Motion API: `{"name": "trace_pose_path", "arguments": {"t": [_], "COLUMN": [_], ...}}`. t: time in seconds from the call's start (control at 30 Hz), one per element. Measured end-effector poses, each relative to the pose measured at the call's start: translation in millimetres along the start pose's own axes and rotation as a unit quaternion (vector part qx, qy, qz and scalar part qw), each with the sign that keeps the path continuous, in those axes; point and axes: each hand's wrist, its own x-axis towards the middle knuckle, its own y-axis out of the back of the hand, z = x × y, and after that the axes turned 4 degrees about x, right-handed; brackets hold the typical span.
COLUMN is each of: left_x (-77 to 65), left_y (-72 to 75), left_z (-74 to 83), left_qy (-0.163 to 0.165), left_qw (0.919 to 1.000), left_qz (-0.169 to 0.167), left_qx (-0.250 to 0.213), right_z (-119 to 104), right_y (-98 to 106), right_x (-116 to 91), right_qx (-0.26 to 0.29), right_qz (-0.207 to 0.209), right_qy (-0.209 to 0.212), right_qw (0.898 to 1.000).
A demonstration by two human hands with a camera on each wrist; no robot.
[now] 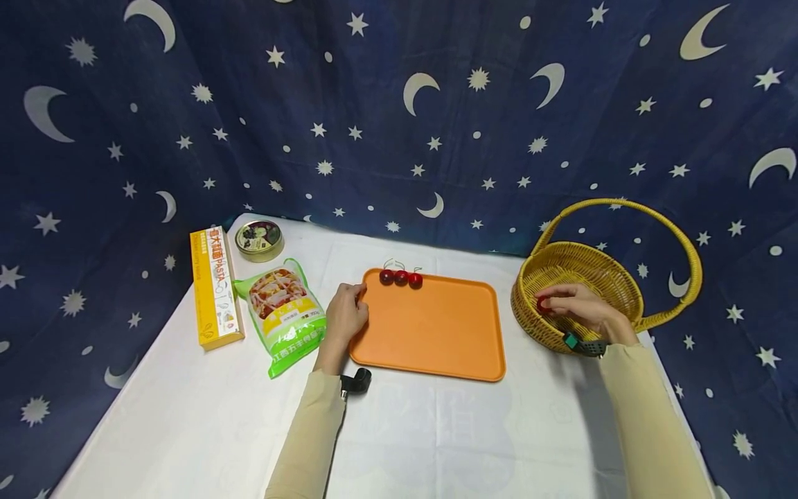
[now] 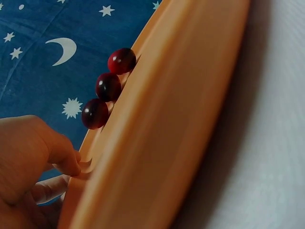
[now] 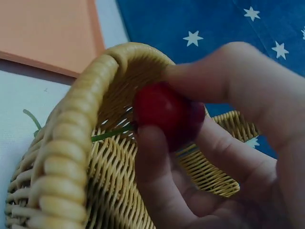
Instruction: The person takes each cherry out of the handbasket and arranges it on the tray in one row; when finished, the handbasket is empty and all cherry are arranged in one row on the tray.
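Observation:
My right hand (image 1: 575, 305) pinches a dark red cherry (image 3: 164, 114) between thumb and fingers, inside the near left rim of the wicker basket (image 3: 64, 167). A green stem (image 3: 112, 133) runs from the cherry towards that rim. At the left side of the orange tray (image 1: 436, 326), my left hand (image 1: 346, 313) grips the raised edge, with the thumb and curled fingers around it in the left wrist view. Three cherries (image 1: 402, 278) sit in a row, side by side, along the tray's far edge near its left corner, stems pointing away.
Left of the tray lies a green food packet (image 1: 283, 312). Beside it are a yellow and white pasta box (image 1: 216, 287) and a round tin (image 1: 259, 240). The basket's tall handle (image 1: 623, 202) arches up at the right. A dark blue star-patterned cloth (image 1: 399, 138) hangs behind the white table.

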Motion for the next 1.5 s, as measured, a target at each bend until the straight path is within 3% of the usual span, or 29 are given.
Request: {"name": "trace_pose_path", "arguments": {"t": [0.27, 0.43, 0.6, 0.9, 1.03, 1.13, 1.23, 1.3, 1.5], "left_x": [-0.4, -0.5, 0.3, 2.1, 1.7, 1.0, 0.4, 0.3, 0.9], "left_y": [0.4, 2.2, 3.4, 3.9, 2.8, 2.0, 2.0, 2.0, 2.0], "left_z": [-0.6, 0.6, 0.7, -1.4, -2.5, -2.7, -2.1, -1.9, -1.1], "left_qy": [0.001, 0.002, 0.008, 0.005, 0.006, 0.006, 0.007, 0.008, 0.004], "left_qw": [1.0, 1.0, 1.0, 1.0, 1.0, 0.9999, 0.9999, 0.9999, 1.0], "left_qz": [0.0, 0.002, -0.001, -0.002, -0.006, -0.008, -0.006, -0.006, -0.007], "left_qx": [-0.001, -0.002, -0.001, -0.001, -0.001, -0.001, -0.005, -0.006, -0.005], "right_z": [12, 18, 20, 17, 12, 3, -8, -15, -30], "right_y": [-3, -8, -13, -20, -22, -24, -25, -25, -33], "right_x": [5, 8, 7, 8, 6, 2, 0, 0, 6], "right_qx": [0.063, 0.04, -0.009, 0.02, 0.011, 0.092, 0.189, 0.214, 0.195], "right_qz": [0.003, 0.029, 0.054, 0.128, 0.186, 0.223, 0.22, 0.209, 0.168], "right_qy": [-0.005, -0.027, -0.012, -0.008, 0.016, 0.062, 0.115, 0.141, 0.168], "right_qw": [0.998, 0.998, 0.998, 0.992, 0.982, 0.968, 0.95, 0.944, 0.952]}}
